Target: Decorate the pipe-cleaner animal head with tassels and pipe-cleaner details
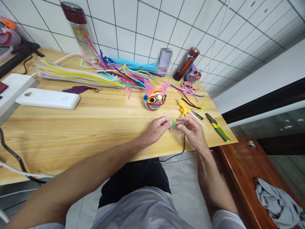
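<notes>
My left hand (156, 128) and my right hand (192, 128) meet over the front of the wooden table (83, 127). Both pinch a small green pipe-cleaner piece (173, 123) between their fingertips. Just beyond them stands a round pipe-cleaner figure (154, 98) with pink ears and big ringed eyes. A yellow glue gun (183, 109) lies close to my right hand, its black cord running off the table edge.
Green-handled pliers (219, 128) lie at the right edge. A long pile of coloured pipe cleaners (95, 74) covers the back. Two bottles (81, 30) (187, 63), a second figure (194, 75), a white power bank (49, 98) and a wooden bench (247, 171) with grey cloth are around.
</notes>
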Motion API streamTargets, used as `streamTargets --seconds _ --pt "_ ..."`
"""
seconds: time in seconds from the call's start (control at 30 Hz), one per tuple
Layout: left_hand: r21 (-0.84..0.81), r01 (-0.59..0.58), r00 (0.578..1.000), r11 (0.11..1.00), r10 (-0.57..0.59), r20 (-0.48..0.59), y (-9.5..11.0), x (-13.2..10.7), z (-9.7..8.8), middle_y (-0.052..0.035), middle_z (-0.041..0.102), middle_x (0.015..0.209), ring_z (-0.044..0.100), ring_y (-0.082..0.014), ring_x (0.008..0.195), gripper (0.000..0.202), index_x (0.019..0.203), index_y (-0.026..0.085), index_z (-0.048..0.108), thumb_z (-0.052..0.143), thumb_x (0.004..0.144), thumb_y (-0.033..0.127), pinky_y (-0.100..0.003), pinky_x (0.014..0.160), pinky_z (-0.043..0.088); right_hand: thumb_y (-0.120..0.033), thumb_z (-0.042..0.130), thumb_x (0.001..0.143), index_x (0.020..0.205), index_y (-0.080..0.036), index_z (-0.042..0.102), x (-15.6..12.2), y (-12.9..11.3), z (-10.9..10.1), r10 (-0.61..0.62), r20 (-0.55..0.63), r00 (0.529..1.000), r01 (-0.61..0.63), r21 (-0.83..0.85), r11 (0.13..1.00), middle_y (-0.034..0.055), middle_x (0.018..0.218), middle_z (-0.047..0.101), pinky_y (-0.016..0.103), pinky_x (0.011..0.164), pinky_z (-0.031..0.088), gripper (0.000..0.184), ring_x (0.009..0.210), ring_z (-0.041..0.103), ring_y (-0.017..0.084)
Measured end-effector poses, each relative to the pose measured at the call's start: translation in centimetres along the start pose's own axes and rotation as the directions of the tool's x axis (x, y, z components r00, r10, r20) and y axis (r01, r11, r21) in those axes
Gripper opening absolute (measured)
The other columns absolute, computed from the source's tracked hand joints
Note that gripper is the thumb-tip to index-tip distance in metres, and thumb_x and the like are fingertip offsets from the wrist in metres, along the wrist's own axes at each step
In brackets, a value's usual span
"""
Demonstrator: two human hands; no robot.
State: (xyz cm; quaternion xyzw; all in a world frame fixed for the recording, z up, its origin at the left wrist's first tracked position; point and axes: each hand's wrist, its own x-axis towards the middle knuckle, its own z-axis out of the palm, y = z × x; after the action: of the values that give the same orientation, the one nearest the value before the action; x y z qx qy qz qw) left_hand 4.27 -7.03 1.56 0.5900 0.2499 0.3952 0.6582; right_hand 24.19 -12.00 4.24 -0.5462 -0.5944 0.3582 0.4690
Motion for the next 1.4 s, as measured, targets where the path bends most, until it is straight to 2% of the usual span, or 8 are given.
streamTargets --seconds 0.17,0.3,0.47,0.6,0.77,0.93,1.2,1.4 --pt "0.030 0.003 1.000 1.000 -0.003 0.011 0.0 -0.1 0.0 0.0029 0.053 0.069 0.046 -0.0125 0.066 0.030 0.081 0.020 0.060 0.060 0.096 0.047 -0.028 0.064 0.037 -0.056 0.085 0.090 0.116 -0.027 0.080 0.2 -0.5 -0.7 -0.097 0.069 0.993 0.107 -0.173 0.979 0.0051 0.101 0.083 0.037 0.085 0.065 0.039 0.090 0.079 0.021" --pt "0.038 0.012 1.000 0.999 -0.012 0.001 0.1 -0.2 0.0 0.0029 0.052 0.068 0.047 -0.0129 0.068 0.030 0.081 0.020 0.060 0.059 0.096 0.046 -0.028 0.065 0.038 -0.053 0.081 0.095 0.100 -0.026 0.081 0.3 -0.7 -0.4 -0.148 0.093 0.985 0.169 -0.294 0.941 0.0040 0.093 0.082 0.037 0.083 0.063 0.027 0.084 0.076 0.021" --pt "0.041 -0.026 0.999 0.999 0.027 -0.020 -0.3 -0.2 0.2 0.0016 0.061 0.080 0.051 -0.0123 0.070 0.020 0.091 0.019 0.063 0.063 0.092 0.039 -0.027 0.067 0.040 -0.047 0.080 0.097 0.097 -0.026 0.081 0.1 -0.5 0.0 -0.187 0.058 0.981 0.196 -0.281 0.939 0.0027 0.091 0.081 0.035 0.080 0.060 0.022 0.081 0.075 0.020" --pt "0.113 -0.034 0.998 0.993 0.039 -0.040 -0.9 -0.2 0.5 0.0035 0.061 0.077 0.047 -0.0098 0.060 0.018 0.100 0.019 0.064 0.067 0.090 0.034 -0.025 0.059 0.036 -0.045 0.082 0.095 0.094 -0.025 0.079 -0.1 -0.6 0.1 -0.192 0.017 0.981 0.189 -0.267 0.945 0.0028 0.090 0.080 0.035 0.078 0.060 0.020 0.080 0.075 0.020" --pt "0.219 -0.071 0.993 0.973 0.090 -0.081 -0.9 -0.2 0.6 0.0027 0.066 0.078 0.051 -0.0090 0.060 0.011 0.097 0.019 0.066 0.067 0.091 0.027 -0.024 0.058 0.038 -0.040 0.081 0.094 0.092 -0.025 0.078 -0.2 -0.8 0.3 -0.197 0.007 0.980 0.191 -0.286 0.939 0.0028 0.088 0.080 0.034 0.076 0.060 0.016 0.078 0.074 0.019" --pt "0.282 -0.087 0.992 0.956 0.110 -0.067 -0.3 -0.3 0.6 0.0054 0.059 0.067 0.047 -0.0092 0.059 0.004 0.089 0.019 0.066 0.065 0.092 0.022 -0.024 0.058 0.035 -0.031 0.078 0.094 0.089 -0.025 0.078 -0.2 -0.5 0.2 -0.255 0.016 0.967 0.244 -0.345 0.906 0.0021 0.085 0.079 0.034 0.075 0.059 0.008 0.077 0.073 0.019" --pt "0.254 -0.074 0.993 0.964 0.095 -0.071 0.2 -0.3 0.4 0.0044 0.059 0.070 0.051 -0.0124 0.066 0.010 0.086 0.020 0.065 0.064 0.093 0.027 -0.027 0.064 0.038 -0.044 0.081 0.093 0.090 -0.026 0.078 -0.1 -0.6 0.0 -0.213 0.013 0.977 0.202 -0.385 0.900 0.0038 0.086 0.080 0.038 0.077 0.063 0.018 0.078 0.075 0.022" --pt "0.134 -0.062 0.991 0.989 0.077 -0.109 0.3 0.0 0.4 0.0043 0.060 0.076 0.052 -0.0127 0.072 0.013 0.083 0.018 0.062 0.063 0.095 0.024 -0.027 0.071 0.041 -0.038 0.079 0.092 0.102 -0.025 0.079 0.4 -1.5 0.4 -0.252 0.005 0.968 0.234 -0.386 0.892 0.0053 0.097 0.083 0.039 0.081 0.066 0.016 0.082 0.078 0.022"
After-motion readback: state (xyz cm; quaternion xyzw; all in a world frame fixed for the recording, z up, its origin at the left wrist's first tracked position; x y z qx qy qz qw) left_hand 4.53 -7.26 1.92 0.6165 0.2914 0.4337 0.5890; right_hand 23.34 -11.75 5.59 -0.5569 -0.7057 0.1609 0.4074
